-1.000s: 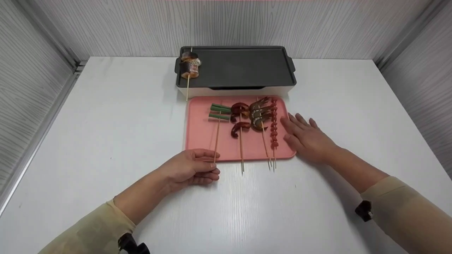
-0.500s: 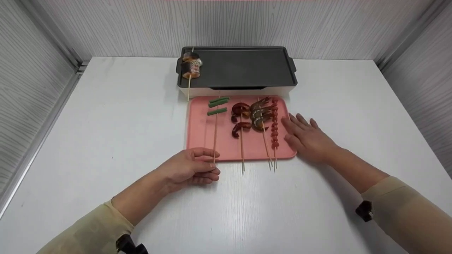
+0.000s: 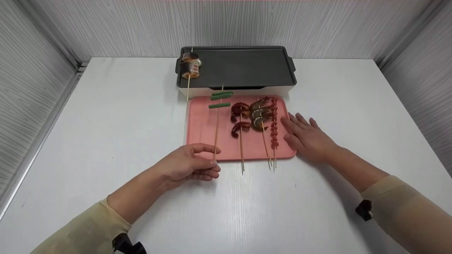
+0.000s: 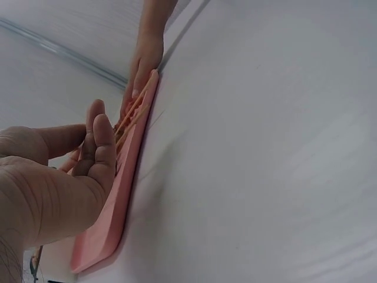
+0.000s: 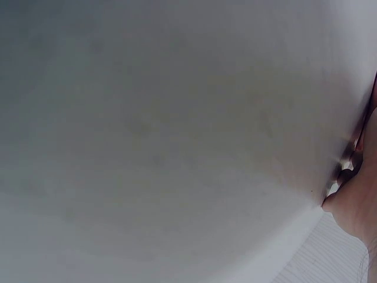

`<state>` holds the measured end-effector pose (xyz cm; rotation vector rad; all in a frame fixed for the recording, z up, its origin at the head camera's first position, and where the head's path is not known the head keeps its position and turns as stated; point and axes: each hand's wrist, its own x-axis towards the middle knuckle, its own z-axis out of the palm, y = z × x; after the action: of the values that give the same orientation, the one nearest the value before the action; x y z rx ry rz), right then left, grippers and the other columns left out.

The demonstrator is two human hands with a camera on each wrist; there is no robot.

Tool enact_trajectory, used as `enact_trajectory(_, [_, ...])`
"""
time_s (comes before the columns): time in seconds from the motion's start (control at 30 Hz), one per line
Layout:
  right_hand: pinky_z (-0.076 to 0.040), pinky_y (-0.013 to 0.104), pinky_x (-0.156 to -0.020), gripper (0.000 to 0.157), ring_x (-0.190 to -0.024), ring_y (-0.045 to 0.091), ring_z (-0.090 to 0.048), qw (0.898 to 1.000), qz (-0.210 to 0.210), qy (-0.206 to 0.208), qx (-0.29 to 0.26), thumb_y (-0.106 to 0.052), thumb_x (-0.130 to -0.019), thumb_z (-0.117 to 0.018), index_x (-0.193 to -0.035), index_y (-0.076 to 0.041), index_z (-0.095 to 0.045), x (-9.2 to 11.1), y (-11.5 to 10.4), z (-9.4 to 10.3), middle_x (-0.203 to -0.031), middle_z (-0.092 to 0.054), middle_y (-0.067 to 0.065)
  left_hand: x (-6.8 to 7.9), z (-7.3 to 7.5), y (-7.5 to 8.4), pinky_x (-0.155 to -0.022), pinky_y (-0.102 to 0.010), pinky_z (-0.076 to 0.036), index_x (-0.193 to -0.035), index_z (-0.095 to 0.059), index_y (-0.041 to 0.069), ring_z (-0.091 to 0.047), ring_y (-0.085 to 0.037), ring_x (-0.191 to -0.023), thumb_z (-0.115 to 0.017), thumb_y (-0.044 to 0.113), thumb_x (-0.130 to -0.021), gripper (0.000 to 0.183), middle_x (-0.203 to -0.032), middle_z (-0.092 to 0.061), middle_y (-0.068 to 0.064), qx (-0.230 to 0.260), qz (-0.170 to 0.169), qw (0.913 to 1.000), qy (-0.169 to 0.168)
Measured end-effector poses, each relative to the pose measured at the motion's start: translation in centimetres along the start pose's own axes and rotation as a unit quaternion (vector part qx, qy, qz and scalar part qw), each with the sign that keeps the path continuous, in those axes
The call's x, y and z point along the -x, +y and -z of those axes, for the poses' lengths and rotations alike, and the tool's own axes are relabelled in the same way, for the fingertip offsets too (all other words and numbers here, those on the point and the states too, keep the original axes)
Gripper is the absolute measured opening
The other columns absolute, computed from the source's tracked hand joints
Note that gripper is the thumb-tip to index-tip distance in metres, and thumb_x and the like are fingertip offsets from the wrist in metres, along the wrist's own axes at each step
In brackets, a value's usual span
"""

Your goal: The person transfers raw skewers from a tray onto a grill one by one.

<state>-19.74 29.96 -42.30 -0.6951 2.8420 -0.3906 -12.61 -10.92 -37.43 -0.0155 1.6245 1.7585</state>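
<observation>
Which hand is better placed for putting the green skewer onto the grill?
Probably the left hand: it pinches the green skewer, pointing toward the grill. The right hand rests by the tray.

The left forearm (image 3: 141, 197) slants forward and inward, the left hand (image 3: 190, 164) turned on its side with its thumb (image 3: 204, 163) in a pinch and its index finger (image 3: 206, 147) extended. Opposite, the right forearm (image 3: 356, 173) slants inward, the right hand (image 3: 312, 143) palm down, fingers (image 3: 300, 120) outstretched and slightly spread.
</observation>
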Motion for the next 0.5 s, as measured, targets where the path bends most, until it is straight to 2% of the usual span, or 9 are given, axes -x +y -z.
enact_trajectory(0.23, [-0.003, 0.065, -0.127, 0.067, -0.163, 0.037, -0.003, 1.000, 0.000, 0.000, 0.004, -0.051, -0.115, -0.029, -0.172, -0.018, -0.014, -0.1, 0.1, 0.0, -0.178, -0.010, 0.008, 0.0, 0.2, 1.7, -0.082, -0.032, -0.063, -0.150, -0.051, 0.001, -0.078, -0.020, -0.086, -0.067, 0.005, -0.104, 0.049, -0.102, -0.077, -0.017, -0.007, -0.013, 0.9999, 0.004])
enact_trajectory(0.5, [-0.003, 0.065, -0.127, 0.067, -0.163, 0.038, -0.003, 1.000, -0.003, 0.001, 0.004, -0.051, -0.115, -0.029, -0.172, -0.018, -0.014, -0.1, 0.1, 0.0, -0.177, -0.010, 0.008, -0.7, 0.3, 4.2, -0.082, -0.032, -0.064, -0.148, -0.056, 0.005, -0.078, -0.019, -0.085, -0.066, 0.004, -0.105, 0.043, -0.097, -0.078, -0.012, -0.002, -0.021, 0.9995, 0.023])
